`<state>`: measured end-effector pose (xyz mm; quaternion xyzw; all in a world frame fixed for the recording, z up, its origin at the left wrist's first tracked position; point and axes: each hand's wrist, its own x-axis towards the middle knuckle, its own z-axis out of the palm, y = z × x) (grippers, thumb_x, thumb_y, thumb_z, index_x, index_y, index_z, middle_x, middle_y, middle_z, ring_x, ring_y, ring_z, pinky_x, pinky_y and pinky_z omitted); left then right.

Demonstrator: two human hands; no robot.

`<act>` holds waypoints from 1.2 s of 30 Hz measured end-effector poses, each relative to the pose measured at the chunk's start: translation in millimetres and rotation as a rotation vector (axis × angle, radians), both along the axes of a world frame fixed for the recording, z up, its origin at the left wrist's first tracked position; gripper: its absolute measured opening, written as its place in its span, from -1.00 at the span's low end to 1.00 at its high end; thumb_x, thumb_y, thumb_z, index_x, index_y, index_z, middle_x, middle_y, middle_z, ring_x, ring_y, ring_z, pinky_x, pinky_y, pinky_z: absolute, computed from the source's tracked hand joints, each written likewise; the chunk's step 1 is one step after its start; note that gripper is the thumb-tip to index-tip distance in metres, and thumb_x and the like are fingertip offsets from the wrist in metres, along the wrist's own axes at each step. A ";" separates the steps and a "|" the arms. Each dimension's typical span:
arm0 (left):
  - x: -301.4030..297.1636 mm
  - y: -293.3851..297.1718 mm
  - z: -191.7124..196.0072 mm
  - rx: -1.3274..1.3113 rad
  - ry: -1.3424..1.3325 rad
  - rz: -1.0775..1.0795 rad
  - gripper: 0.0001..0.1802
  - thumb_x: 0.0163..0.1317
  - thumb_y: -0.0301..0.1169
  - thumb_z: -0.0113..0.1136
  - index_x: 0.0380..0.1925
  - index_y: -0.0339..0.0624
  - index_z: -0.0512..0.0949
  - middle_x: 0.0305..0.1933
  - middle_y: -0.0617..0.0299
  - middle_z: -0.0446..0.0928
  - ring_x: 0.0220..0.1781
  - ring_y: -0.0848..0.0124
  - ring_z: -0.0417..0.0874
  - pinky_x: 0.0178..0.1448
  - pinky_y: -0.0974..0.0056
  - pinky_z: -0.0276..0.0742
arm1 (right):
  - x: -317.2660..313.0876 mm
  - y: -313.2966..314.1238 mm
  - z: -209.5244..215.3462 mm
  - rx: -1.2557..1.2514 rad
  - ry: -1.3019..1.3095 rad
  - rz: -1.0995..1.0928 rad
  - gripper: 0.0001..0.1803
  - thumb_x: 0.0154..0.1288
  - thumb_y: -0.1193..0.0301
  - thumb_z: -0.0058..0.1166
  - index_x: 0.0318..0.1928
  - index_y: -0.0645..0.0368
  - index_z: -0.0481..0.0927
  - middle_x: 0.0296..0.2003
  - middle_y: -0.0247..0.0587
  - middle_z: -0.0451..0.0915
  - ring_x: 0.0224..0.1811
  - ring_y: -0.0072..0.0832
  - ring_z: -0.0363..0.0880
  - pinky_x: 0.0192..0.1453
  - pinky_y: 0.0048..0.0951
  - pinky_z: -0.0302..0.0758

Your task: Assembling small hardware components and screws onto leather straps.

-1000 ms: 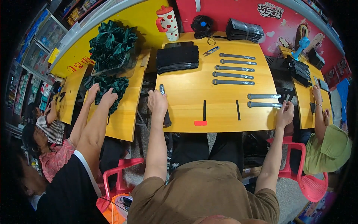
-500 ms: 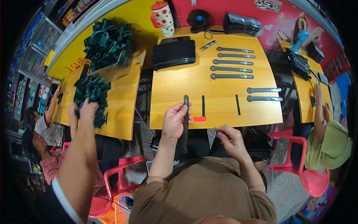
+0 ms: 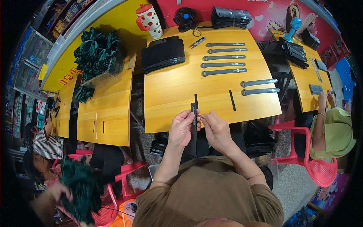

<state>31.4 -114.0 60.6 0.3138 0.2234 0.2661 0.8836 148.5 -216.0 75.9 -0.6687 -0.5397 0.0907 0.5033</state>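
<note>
Grasping a dark round-ended strap (image 3: 194,132) at the centre of the frame, the left hand (image 3: 181,130) apparently steadies it for the right hand (image 3: 217,129), curled beside it; whether that grips anything, I cannot tell. Upper right, grey straps (image 3: 223,65) lie parallel, presumably so none overlap.

Eight single dark straps (image 3: 223,58) span the frame's middle: five at upper centre, two right of centre, one at lower centre. Two fans (image 3: 185,17): one upper centre, one upper right. One spotted tumbler (image 3: 150,22), upper left of centre. One pair of snips (image 3: 197,42), upper centre. The overlapped dark pile (image 3: 293,53), upper right, looks too crowded to count surely.
</note>
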 end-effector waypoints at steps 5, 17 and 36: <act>0.6 -0.3 -2.0 -0.006 0.020 0.001 -0.78 0.41 -0.40 0.07 -0.11 -0.33 0.57 -0.34 0.19 0.62 -0.42 0.45 0.62 -0.31 0.38 0.58 | 1.5 1.4 -0.4 0.007 -0.016 -0.006 -0.88 0.26 0.61 0.03 -0.19 0.26 0.56 -0.42 -0.03 0.50 -0.43 -0.06 0.59 -0.41 -0.19 0.50; 2.2 -6.1 -2.8 0.075 0.094 0.054 -0.81 0.38 -0.41 0.11 -0.18 -0.32 0.58 -0.35 0.21 0.62 -0.41 0.47 0.60 -0.31 0.40 0.56 | 0.4 1.0 1.2 0.024 -0.110 -0.028 -0.80 0.15 0.65 0.04 -0.19 0.25 0.57 -0.45 -0.06 0.47 -0.47 -0.11 0.56 -0.44 -0.21 0.48; -6.6 -6.1 12.7 0.563 0.345 -0.066 -0.89 0.31 -0.48 0.18 -0.35 -0.25 0.64 -0.54 0.38 0.54 -0.59 0.69 0.43 -0.54 0.57 0.29 | 27.8 -5.7 -0.2 0.035 -0.590 0.137 -0.66 -0.02 0.51 0.09 -0.15 0.33 0.54 -0.41 -0.18 0.45 -0.43 -0.32 0.53 -0.43 -0.35 0.49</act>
